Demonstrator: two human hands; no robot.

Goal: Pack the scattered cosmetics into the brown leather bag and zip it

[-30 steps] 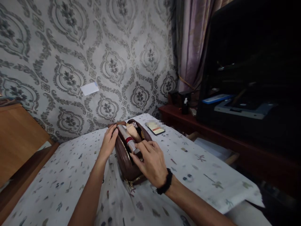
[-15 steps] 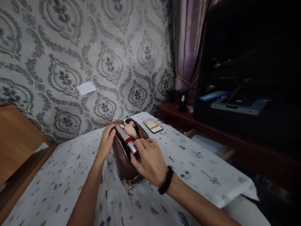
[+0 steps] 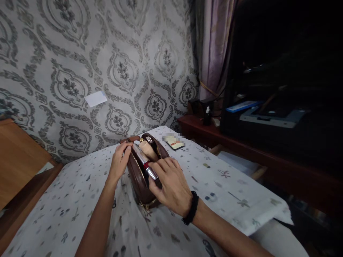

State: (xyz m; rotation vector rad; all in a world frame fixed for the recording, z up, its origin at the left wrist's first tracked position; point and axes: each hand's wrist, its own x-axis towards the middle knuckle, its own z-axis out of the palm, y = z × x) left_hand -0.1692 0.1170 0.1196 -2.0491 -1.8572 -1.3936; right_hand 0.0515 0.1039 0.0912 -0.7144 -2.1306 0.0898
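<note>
A brown leather toiletry bag (image 3: pixel 136 175) with gold zips lies unzipped on the patterned sheet. Its far left rim is pinched by my left hand (image 3: pixel 120 160), thumb and fingers closed at the edge. My right hand (image 3: pixel 170 184), with a dark band at the wrist, reaches over the near right side of the opening. Its thumb and fingertips close round the lower end of a silver tube with a red band (image 3: pixel 151 172), which lies lengthwise in the bag. A cream-coloured container (image 3: pixel 147 149) and a clear-and-dark item (image 3: pixel 150 140) are beside it. The bag's bottom is hidden.
A phone with a lit screen (image 3: pixel 176 144) lies right of the bag. A dark red desk (image 3: pixel 193 125) with a dropper bottle (image 3: pixel 207 117) and a partly open drawer (image 3: pixel 235 162) stands at the right. Wooden furniture (image 3: pixel 21 157) is at the left, and a papered wall behind.
The silver tube has moved slightly toward me within the bag, with my right hand still at its lower end. My left hand stays on the rim. The view has shifted slightly.
</note>
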